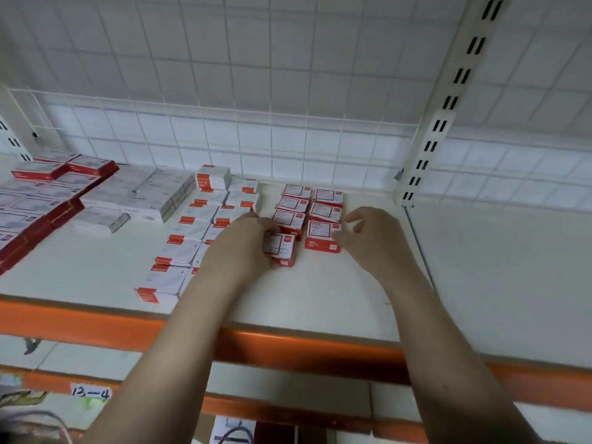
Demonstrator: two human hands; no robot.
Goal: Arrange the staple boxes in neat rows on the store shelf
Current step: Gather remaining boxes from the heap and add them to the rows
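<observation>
The left hand (246, 238) curls its fingers around a staple box (279, 248) at the front of 2 red-labelled rows (309, 208) on the shelf (320, 302). Just right of that box, the right hand (368, 238) hovers with fingers loosely spread, holding nothing. Left of it, white boxes (192, 232) lie partly hidden behind the left forearm.

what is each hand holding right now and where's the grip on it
The left hand holds a small red-and-white staple box, grip on its left end. The right hand holds nothing, fingers loosely curled beside the front box.
</observation>
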